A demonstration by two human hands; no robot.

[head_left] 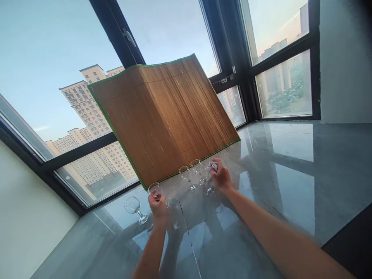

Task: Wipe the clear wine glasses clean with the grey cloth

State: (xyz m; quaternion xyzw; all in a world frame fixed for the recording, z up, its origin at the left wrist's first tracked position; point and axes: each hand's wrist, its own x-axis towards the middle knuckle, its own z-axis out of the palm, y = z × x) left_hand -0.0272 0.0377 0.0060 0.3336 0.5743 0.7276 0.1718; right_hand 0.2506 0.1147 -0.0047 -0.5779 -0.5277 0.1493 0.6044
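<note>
My left hand (158,204) is closed around a clear stemmed glass (154,187), whose rim shows above my fingers. To its left another stemmed glass (132,205) stands on the glossy grey ledge (226,248). My right hand (221,176) grips a crumpled whitish cloth (212,166). Just left of that hand stand several more stemmed glasses, among them a left one (184,173) and a front one (209,189). They are close together and overlap in view. My fingers hide the held glass's stem.
Behind the glasses a brown bamboo mat (165,116) with green edging leans against the dark window frame (128,46). Tall buildings show outside the panes. A white wall (26,201) borders the ledge at left, and a grey wall (345,69) rises at right.
</note>
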